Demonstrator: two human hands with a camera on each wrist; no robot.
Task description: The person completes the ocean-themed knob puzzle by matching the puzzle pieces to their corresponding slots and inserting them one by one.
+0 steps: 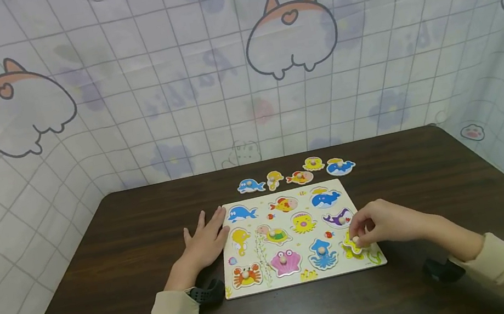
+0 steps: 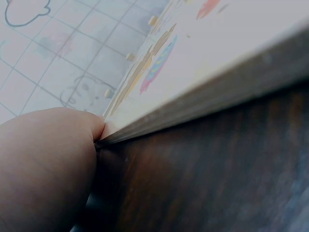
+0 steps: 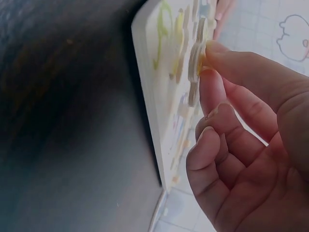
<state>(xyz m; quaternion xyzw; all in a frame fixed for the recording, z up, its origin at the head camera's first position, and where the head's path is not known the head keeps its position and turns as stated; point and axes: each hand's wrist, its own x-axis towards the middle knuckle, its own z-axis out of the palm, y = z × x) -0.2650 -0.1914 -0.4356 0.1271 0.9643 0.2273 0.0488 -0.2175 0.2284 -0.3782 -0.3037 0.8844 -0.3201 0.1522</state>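
My right hand pinches a yellow knobbed puzzle piece between thumb and forefinger. In the head view the piece overlaps a yellow-green picture at the lower right of the cream puzzle board; the right wrist view shows it tilted close over the board's face. Spread fingers of my left hand rest at the board's left edge. Knobbed pieces sit on the board: crab, pink shell, blue squid, turtle and purple dolphin.
Behind the board lie loose knobbed pieces: a blue dolphin, a seahorse, a fish, a yellow octopus and a blue whale. The dark wooden table meets a patterned cloth backdrop behind and at both sides.
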